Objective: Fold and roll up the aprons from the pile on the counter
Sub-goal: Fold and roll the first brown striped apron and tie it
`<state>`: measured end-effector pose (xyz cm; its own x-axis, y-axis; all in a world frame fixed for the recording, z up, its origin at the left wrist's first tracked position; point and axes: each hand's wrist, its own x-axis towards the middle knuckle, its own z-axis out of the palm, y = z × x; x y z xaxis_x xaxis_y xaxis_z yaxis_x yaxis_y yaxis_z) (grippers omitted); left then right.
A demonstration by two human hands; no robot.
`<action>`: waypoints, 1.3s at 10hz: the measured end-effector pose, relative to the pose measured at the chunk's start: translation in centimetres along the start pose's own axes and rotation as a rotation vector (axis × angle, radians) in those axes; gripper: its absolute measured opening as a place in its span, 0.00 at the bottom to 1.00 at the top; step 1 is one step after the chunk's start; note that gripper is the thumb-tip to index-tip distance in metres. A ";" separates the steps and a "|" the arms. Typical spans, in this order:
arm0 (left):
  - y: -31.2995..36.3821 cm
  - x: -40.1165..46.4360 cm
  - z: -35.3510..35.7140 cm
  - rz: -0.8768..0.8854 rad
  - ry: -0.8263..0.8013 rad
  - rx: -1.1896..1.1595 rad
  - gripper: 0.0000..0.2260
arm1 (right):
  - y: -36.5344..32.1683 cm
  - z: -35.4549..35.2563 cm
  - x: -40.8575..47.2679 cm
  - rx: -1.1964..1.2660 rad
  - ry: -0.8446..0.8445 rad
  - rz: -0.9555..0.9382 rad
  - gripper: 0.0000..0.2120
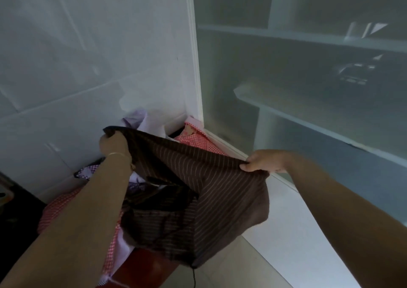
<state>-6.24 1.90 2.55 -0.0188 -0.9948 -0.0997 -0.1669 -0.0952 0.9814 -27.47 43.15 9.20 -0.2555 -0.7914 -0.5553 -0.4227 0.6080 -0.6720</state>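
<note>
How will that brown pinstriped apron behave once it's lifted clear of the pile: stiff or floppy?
Likely floppy: the brown pinstriped cloth apron sags and creases between the left hand and right hand gripping its top edge. Probably light, since pinches hold it. Its dangling dark cord may snag.

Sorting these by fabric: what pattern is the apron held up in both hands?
Dark brown apron with thin pale stripes, seen in the head view.

A home kitchen or utility corner: white tiled wall, frosted glass cabinet with shelves behind it, and a red counter heaped with aprons
</note>
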 end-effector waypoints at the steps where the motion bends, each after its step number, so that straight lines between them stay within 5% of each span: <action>1: 9.9 -20.2 -3.3 0.202 -0.211 0.074 0.13 | -1.4 0.6 -0.3 -0.020 0.122 -0.086 0.11; 2: 9.9 -23.9 0.3 0.271 -0.830 0.133 0.04 | -5.7 1.3 -0.7 -0.049 0.216 -0.292 0.13; 3: 10.2 -25.9 1.5 0.149 -1.243 0.188 0.09 | -8.7 1.1 -1.2 -0.111 0.242 -0.425 0.08; 5: 10.3 -26.0 2.7 0.282 -1.407 0.726 0.06 | -6.7 0.0 -2.0 -0.115 0.128 -0.281 0.06; 6: 7.6 -27.2 3.6 0.046 -1.481 0.693 0.07 | -3.8 -0.6 -2.2 -0.077 -0.127 -0.055 0.01; 8: 2.5 -26.7 5.4 -0.083 -1.186 0.444 0.16 | 0.6 -1.5 -2.7 -0.194 -0.095 0.176 0.07; 10: 0.9 -22.6 4.9 -0.050 -0.699 0.272 0.09 | 2.9 -2.2 -2.9 -0.085 0.068 0.198 0.11; 11: 0.3 -21.1 3.8 -0.001 -0.522 0.348 0.14 | 3.8 -2.4 -2.4 -0.019 0.296 0.132 0.15; 12: 0.0 -19.9 3.2 0.031 -0.373 0.469 0.15 | 3.8 -1.6 -1.9 -0.028 0.336 0.104 0.11; 13: 1.2 -21.2 2.8 -0.030 -0.471 0.296 0.13 | 3.2 -0.2 -0.9 0.076 0.325 0.114 0.12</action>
<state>-8.83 22.94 5.35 -0.4370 -0.8621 -0.2564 -0.4424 -0.0422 0.8958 -28.76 45.82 7.69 -0.5662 -0.6894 -0.4517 -0.3131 0.6869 -0.6559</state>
